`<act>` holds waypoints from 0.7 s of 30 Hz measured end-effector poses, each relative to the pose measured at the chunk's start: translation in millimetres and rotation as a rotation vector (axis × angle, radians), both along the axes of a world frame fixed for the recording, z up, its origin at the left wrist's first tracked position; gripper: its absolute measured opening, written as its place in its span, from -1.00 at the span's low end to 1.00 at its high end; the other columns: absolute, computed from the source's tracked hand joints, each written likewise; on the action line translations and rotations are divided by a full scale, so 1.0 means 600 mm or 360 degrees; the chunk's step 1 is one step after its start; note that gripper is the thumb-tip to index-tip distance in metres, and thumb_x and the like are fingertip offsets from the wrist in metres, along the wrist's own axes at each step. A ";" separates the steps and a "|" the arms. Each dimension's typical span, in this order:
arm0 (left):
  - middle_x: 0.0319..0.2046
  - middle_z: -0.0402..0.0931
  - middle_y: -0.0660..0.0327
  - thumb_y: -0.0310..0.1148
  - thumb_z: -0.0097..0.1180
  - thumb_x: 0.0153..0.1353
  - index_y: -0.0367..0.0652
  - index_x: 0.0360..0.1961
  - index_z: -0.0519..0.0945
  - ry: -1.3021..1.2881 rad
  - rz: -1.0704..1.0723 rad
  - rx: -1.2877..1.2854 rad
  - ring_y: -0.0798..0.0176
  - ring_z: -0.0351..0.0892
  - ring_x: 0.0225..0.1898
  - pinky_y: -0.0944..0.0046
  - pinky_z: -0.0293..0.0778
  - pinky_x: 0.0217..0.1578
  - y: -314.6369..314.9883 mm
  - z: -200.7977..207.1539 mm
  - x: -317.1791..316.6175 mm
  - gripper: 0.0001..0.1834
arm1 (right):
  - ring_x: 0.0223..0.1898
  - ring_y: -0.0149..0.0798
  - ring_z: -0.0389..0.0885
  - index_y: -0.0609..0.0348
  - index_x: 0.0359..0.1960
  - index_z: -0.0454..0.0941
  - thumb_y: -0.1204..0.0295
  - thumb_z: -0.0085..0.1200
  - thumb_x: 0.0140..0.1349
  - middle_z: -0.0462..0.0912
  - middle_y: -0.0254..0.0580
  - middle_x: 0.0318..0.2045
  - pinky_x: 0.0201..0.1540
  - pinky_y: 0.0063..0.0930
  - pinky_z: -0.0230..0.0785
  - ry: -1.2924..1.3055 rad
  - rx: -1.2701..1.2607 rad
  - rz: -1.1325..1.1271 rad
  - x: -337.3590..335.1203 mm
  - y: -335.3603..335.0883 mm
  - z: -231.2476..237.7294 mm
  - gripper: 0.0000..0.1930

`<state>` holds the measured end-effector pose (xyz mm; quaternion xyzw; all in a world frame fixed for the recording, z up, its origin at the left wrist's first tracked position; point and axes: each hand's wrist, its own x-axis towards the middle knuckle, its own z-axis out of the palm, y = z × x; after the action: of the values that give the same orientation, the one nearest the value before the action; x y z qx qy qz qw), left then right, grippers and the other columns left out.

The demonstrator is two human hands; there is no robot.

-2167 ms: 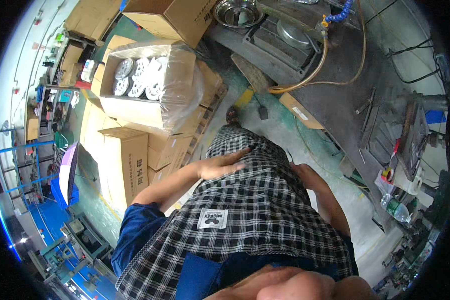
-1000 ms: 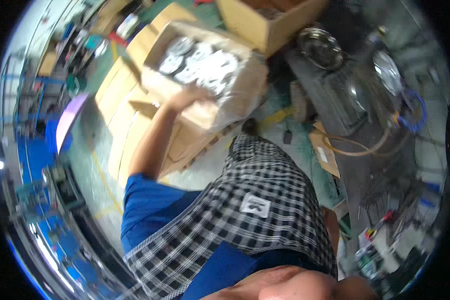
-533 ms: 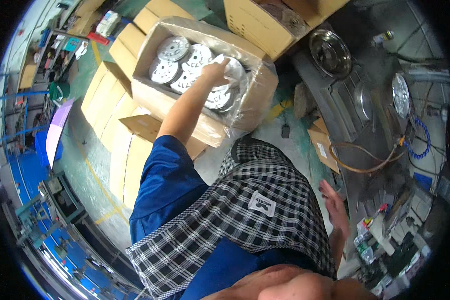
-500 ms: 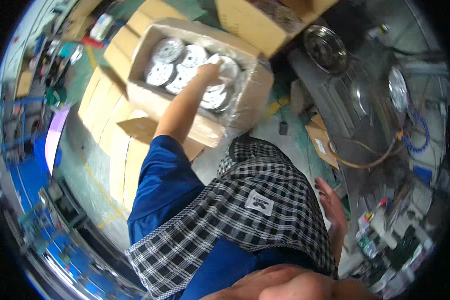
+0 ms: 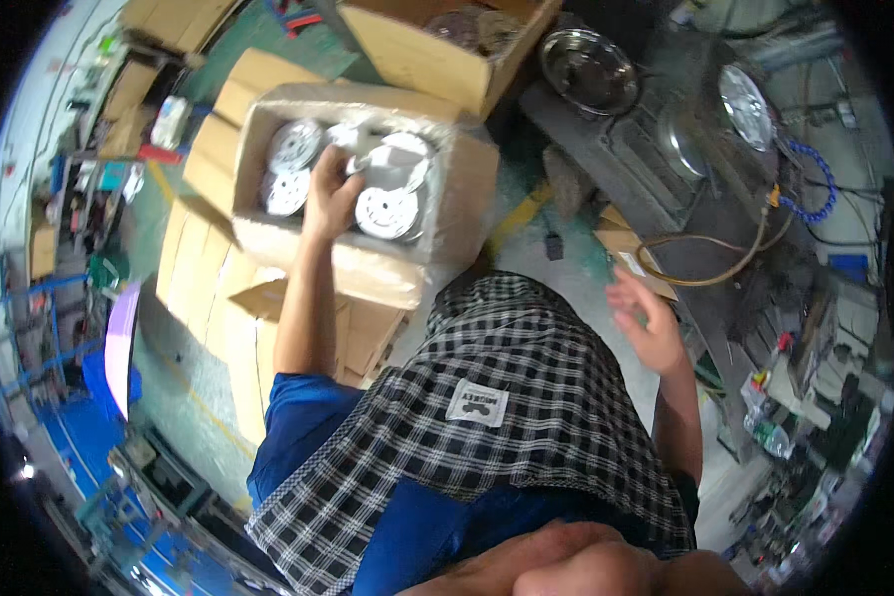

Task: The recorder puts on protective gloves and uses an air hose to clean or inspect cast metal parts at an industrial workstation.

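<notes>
My left hand (image 5: 333, 194) reaches into an open cardboard box (image 5: 328, 263) lined with clear plastic. Its fingers are curled and the thumb stands to the right; what they grip is smeared and partly hidden. Round, silvery metal discs with holes lie in the box: one disc (image 5: 296, 146) at the far left, another disc (image 5: 288, 191) nearer, and a disc (image 5: 387, 212) right of my hand. Bright blurred metal (image 5: 402, 159) shows beyond that one. My right hand (image 5: 651, 328) hangs open with spread fingers, beside the dark machine table and touching nothing.
Flattened cartons (image 5: 199, 238) lie under and left of the box. A second open carton (image 5: 417, 60) stands behind it. On the dark machine table (image 5: 626, 149) are a round metal dish (image 5: 588, 72), a shiny disc (image 5: 747, 107) and a brown hose (image 5: 715, 280).
My left hand has moved left across the box, from the right-hand discs to the middle ones. My right hand has risen and come forward. The view has shifted.
</notes>
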<state>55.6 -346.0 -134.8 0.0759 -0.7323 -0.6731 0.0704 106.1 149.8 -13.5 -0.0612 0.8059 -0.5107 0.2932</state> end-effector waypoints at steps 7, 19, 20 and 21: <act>-0.31 0.54 0.25 -0.56 0.22 0.12 -0.21 -0.25 0.49 0.0516 -0.0256 -0.0167 0.40 0.51 -0.20 0.35 0.45 -0.09 0.235 0.163 0.028 -0.81 | -0.10 -0.22 0.65 0.08 0.50 0.16 0.41 0.42 0.13 0.60 -0.06 0.02 0.01 -0.34 0.51 0.0984 -0.0447 0.0126 -0.083 -0.173 0.011 -0.09; -0.06 0.60 0.07 0.00 0.16 0.18 -0.18 -0.05 0.50 0.0222 -0.0553 0.1757 0.04 0.61 -0.01 0.06 0.51 0.06 0.427 0.184 0.012 -0.51 | -0.21 -0.34 0.50 0.31 -0.29 0.47 0.57 0.00 0.36 0.61 -0.17 -0.17 -0.11 -0.41 0.36 0.1098 -0.0731 -0.0331 -0.009 0.039 0.032 -0.94; -0.04 0.60 0.05 -0.03 0.18 0.15 -0.21 0.00 0.50 0.0144 -0.0545 0.1802 0.03 0.60 0.02 0.06 0.50 0.09 0.441 0.185 0.006 -0.47 | -0.17 -0.37 0.55 0.30 -0.35 0.49 0.53 -0.03 0.38 0.66 -0.12 -0.19 -0.09 -0.44 0.37 0.1204 -0.0649 -0.0338 -0.004 0.063 0.040 -0.87; -0.02 0.59 0.04 -0.06 0.19 0.12 -0.24 0.06 0.50 0.0085 -0.0605 0.1844 0.03 0.59 0.05 0.06 0.49 0.11 0.456 0.186 0.002 -0.43 | -0.29 -0.43 0.56 0.27 -0.42 0.50 0.44 -0.02 0.43 0.68 -0.16 -0.33 -0.21 -0.49 0.37 0.1011 -0.0756 -0.0434 0.001 0.081 0.044 -0.77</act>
<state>56.9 -72.2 -23.5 -0.0471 -0.2458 -0.9644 -0.0853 106.5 198.3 13.1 -0.1743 0.7169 -0.6721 -0.0625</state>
